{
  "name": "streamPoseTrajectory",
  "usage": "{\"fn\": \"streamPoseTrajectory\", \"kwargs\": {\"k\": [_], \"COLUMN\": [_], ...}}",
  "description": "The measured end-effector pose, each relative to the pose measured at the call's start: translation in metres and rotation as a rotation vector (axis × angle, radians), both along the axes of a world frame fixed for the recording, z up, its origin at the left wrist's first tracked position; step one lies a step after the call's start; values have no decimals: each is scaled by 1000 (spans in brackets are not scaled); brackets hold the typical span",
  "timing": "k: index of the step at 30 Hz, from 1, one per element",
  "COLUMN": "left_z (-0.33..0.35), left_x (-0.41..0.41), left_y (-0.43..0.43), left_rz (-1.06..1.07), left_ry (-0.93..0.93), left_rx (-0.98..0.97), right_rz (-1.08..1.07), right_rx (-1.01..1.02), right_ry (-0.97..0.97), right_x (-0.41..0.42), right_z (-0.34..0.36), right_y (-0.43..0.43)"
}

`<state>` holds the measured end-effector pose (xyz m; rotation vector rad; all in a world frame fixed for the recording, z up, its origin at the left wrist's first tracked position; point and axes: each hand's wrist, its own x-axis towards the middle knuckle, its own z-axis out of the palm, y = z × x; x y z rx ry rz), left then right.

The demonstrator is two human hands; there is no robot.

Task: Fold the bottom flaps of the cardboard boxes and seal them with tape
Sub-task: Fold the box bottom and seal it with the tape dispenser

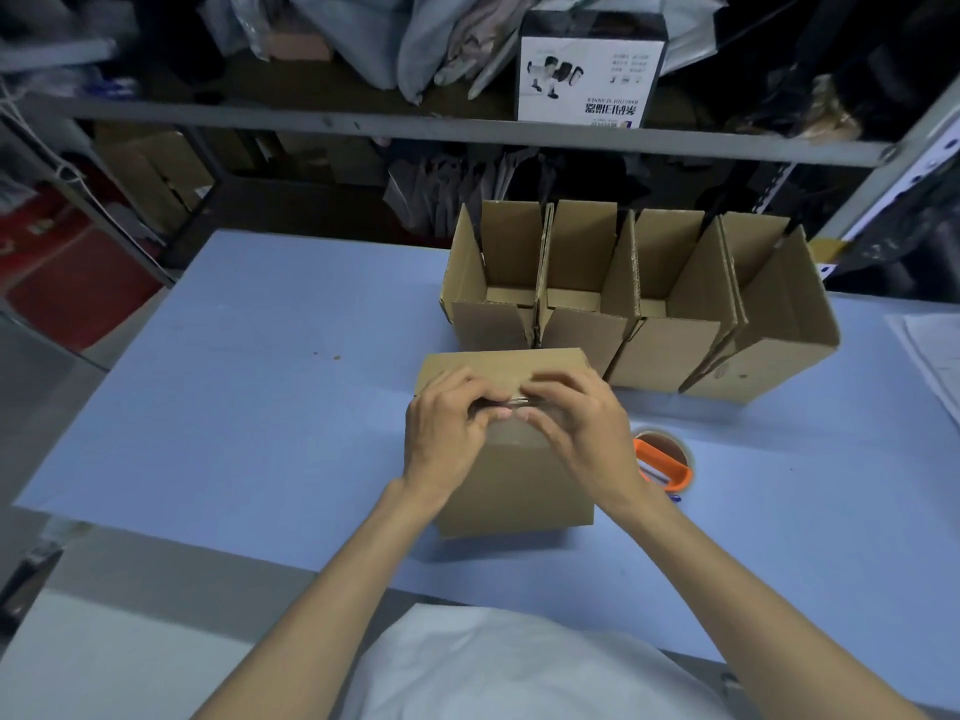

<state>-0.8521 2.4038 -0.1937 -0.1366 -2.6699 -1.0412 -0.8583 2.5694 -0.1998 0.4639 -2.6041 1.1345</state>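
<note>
A small cardboard box (514, 491) stands on the blue table (234, 387) in front of me, its flaps folded down on top. My left hand (447, 433) and my right hand (576, 423) rest on the folded flaps, fingers curled, fingertips meeting at the centre seam and pressing it together. Whether tape lies under the fingers cannot be told. A roll of brown tape in an orange dispenser (665, 459) lies on the table just right of the box, beside my right wrist.
Several open cardboard boxes (639, 304) stand in a row behind the one I hold, flaps up. White papers (930, 356) lie at the table's right edge. Metal shelving (415, 124) with bags and a printed carton (587, 70) rises behind.
</note>
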Motion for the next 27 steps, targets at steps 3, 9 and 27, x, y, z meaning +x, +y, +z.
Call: {"fn": "streamPoseTrajectory", "kwargs": {"k": [3,9,27], "left_z": [-3,-6,-15], "left_x": [-4,-14,-8], "left_y": [4,4,-22], "left_rz": [32,39,-230], "left_ry": [42,85,-86], "left_rx": [-46,-64,-99], "right_rz": [-33,-30,-25], "right_rx": [70,30,191], "right_ry": [108,92,120], "right_x": [-5,-17,-17], "right_z": [-3,-11,-37], "right_y": [-2,-2,-3]}}
